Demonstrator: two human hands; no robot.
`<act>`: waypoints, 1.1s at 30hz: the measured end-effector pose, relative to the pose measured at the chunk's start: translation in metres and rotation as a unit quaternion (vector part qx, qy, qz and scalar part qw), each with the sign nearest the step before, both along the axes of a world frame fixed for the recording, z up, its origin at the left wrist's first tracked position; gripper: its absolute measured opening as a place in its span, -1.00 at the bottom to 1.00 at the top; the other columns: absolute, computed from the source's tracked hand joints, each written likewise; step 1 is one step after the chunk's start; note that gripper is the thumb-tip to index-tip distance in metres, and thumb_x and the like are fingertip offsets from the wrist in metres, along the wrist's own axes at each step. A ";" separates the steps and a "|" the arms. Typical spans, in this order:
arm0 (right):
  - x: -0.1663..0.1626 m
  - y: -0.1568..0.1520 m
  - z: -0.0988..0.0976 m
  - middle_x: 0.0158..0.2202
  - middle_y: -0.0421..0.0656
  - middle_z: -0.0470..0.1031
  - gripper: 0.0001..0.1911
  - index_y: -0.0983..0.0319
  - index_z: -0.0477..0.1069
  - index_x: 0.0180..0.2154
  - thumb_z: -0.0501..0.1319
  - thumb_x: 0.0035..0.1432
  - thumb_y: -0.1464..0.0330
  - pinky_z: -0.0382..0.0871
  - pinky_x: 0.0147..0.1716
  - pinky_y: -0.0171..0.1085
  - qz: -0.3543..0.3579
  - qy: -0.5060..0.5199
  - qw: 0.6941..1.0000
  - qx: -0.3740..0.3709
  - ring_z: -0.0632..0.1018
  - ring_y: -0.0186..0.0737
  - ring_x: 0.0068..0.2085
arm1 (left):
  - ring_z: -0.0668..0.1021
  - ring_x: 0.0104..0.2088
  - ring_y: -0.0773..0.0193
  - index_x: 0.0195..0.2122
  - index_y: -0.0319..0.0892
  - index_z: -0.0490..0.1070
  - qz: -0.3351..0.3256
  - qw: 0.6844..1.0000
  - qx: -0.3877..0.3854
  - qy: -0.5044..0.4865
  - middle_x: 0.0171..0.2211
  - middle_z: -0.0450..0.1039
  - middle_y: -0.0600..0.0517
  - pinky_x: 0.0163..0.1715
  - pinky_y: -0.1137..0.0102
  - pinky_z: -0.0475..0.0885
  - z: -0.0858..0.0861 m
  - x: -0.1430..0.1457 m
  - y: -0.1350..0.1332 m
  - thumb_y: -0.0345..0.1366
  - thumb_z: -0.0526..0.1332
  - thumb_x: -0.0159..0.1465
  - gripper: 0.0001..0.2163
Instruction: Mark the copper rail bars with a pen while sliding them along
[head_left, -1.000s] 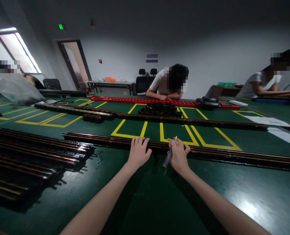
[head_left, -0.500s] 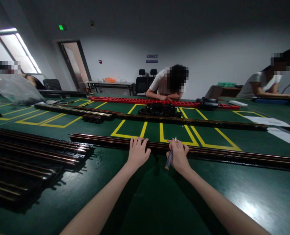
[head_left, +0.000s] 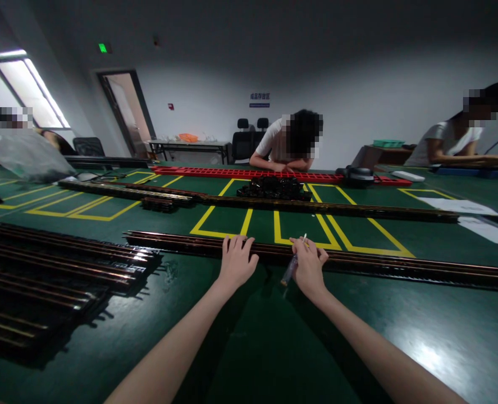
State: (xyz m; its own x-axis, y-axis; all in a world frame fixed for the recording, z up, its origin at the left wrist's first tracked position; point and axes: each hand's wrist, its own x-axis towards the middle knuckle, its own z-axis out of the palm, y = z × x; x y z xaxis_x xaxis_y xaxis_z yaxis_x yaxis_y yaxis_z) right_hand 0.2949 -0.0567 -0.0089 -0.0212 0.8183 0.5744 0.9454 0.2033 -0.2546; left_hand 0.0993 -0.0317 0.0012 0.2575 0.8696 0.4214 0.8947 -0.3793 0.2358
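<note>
Across the green table in front of me lies a long dark rail (head_left: 392,266) with copper-coloured strips along it. The fingers of my left hand (head_left: 237,262) bend over the rail near its middle, thumb on the near side. A little to the right, my right hand (head_left: 310,268) is closed around what looks like a small screwdriver (head_left: 289,272). Its clear handle points toward me and down, and its pale tip sticks up past the fingers. That hand also lies against the rail; the spot under its fingers is hidden.
Several similar rails (head_left: 55,269) are piled at the left. Beyond the held rail lie another rail (head_left: 350,210), a heap of black parts (head_left: 274,188), a red slotted strip (head_left: 232,173) and white papers (head_left: 488,230). One person (head_left: 274,148) leans on the far edge; others sit left and right.
The near rail has slid slightly to the right. My right hand has shifted a little right and the screwdriver has tilted more. My left hand is nearly unmoved.
</note>
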 end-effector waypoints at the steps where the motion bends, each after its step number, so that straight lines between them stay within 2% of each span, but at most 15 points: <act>1: 0.002 0.000 0.000 -0.07 -0.01 0.48 -0.70 0.18 0.21 -0.34 0.03 -0.15 0.61 0.08 -0.13 -0.05 -0.011 0.005 1.000 0.003 0.34 0.06 0.08 | 0.32 0.14 0.10 0.06 -0.14 0.32 -0.003 1.000 -0.003 0.000 0.06 0.36 -0.08 0.24 0.01 -0.01 0.000 0.000 0.000 -0.27 -0.01 0.26 -0.64; 5: 0.007 0.001 -0.001 -0.01 -0.02 0.46 -0.71 0.17 0.19 -0.36 0.04 -0.16 0.61 0.09 -0.12 -0.06 0.028 0.002 0.999 0.018 0.32 0.05 0.11 | 0.32 0.14 0.08 0.07 -0.16 0.32 -0.006 1.000 -0.004 -0.001 0.07 0.35 -0.10 0.24 0.00 -0.01 0.001 0.000 0.000 -0.27 -0.01 0.26 -0.63; 9: 0.005 0.002 -0.003 -0.06 -0.02 0.48 -0.78 0.17 0.17 -0.36 0.06 -0.10 0.55 0.07 -0.08 -0.06 0.068 -0.007 0.998 0.012 0.30 0.03 0.13 | 0.32 0.13 0.08 0.07 -0.15 0.31 -0.007 1.000 0.001 0.002 0.07 0.35 -0.09 0.23 0.01 0.01 -0.001 -0.001 0.000 -0.27 -0.01 0.26 -0.63; 14: 0.004 0.003 -0.004 -0.09 0.00 0.47 -0.82 0.17 0.17 -0.33 0.06 -0.03 0.51 0.05 -0.07 -0.02 0.060 -0.006 0.998 -0.020 0.29 0.07 0.12 | 0.32 0.13 0.09 0.08 -0.16 0.31 -0.008 1.000 0.005 0.006 0.06 0.35 -0.09 0.24 0.03 0.01 -0.002 -0.001 0.001 -0.27 -0.02 0.27 -0.63; 20: 0.005 0.005 -0.006 -0.12 0.00 0.48 -0.83 0.17 0.18 -0.33 0.05 -0.01 0.51 0.05 -0.09 -0.01 0.047 -0.016 0.999 -0.014 0.31 0.09 0.11 | 0.32 0.12 0.09 0.08 -0.17 0.31 -0.007 1.000 0.004 0.007 0.06 0.35 -0.09 0.23 0.03 0.01 -0.002 0.000 0.000 -0.27 -0.02 0.26 -0.63; 25: -0.001 0.001 -0.003 -0.09 -0.01 0.48 -0.73 0.17 0.20 -0.33 0.04 -0.10 0.59 0.04 -0.12 -0.01 0.030 -0.013 0.999 0.000 0.29 0.10 0.12 | 0.32 0.12 0.09 0.09 -0.17 0.29 -0.003 1.000 0.010 0.007 0.07 0.34 -0.10 0.23 0.03 0.03 -0.001 -0.001 0.001 -0.28 0.00 0.25 -0.62; 30: 0.004 0.002 -0.003 -0.06 0.00 0.49 -0.69 0.18 0.21 -0.38 0.01 -0.19 0.65 0.04 -0.20 -0.07 -0.041 0.002 0.999 0.016 0.31 0.11 0.10 | 0.31 0.13 0.08 0.09 -0.17 0.30 -0.006 1.000 0.001 -0.001 0.08 0.33 -0.11 0.23 0.03 0.03 0.000 0.000 0.000 -0.28 0.00 0.25 -0.61; 33: 0.010 0.004 -0.006 -0.05 -0.04 0.49 -0.70 0.17 0.20 -0.40 0.03 -0.22 0.63 0.05 -0.22 -0.08 -0.022 0.021 0.999 0.021 0.34 0.09 0.05 | 0.31 0.13 0.08 0.09 -0.16 0.30 -0.005 1.000 -0.002 -0.003 0.07 0.34 -0.10 0.23 0.03 0.01 0.000 0.000 0.000 -0.27 -0.01 0.25 -0.62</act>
State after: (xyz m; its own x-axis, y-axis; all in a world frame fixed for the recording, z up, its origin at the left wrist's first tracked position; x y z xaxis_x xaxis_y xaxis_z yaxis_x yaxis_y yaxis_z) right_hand 0.3045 -0.0524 -0.0154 0.0386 0.7935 0.6073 0.9421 0.1738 -0.2868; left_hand 0.0994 -0.0320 0.0013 0.2636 0.8691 0.4186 0.8895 -0.3868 0.2431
